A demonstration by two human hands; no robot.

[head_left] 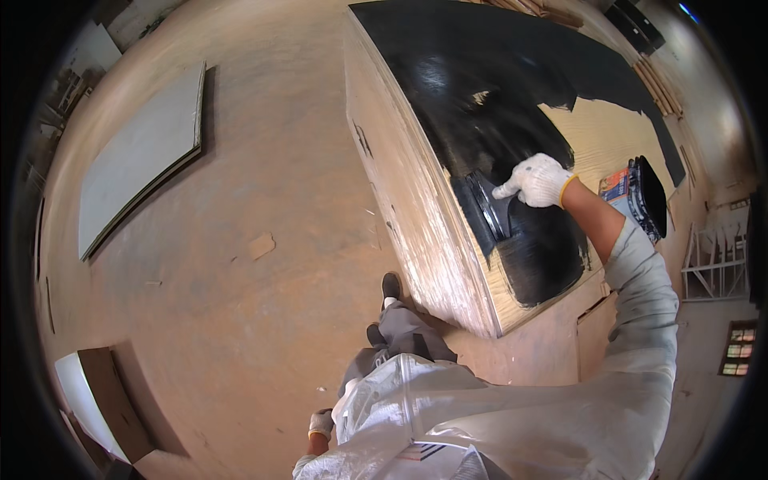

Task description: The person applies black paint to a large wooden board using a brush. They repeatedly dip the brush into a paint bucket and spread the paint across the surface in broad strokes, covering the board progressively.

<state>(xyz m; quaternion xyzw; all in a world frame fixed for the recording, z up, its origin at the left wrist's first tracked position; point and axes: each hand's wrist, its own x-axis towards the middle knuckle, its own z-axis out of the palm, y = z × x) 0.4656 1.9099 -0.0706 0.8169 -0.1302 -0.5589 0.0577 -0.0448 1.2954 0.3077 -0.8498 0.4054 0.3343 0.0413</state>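
Note:
My right hand, in a white knitted glove with a yellow cuff, is closed on a wide black-smeared spreader. The spreader's long edge lies against the top wooden board of a tall stack, near the stack's left edge. Wet black coating covers much of that board; bare pale wood grain shows at the middle right and along the near edge. My left hand, gloved too, hangs low by my left side, away from the stack. Its fingers are too small and partly hidden to make out.
A black-rimmed bucket with a coloured label and black contents stands on the board's right side. The stack's side has a shiny wrap. On the floor at left are a large panel and a low white-topped stack.

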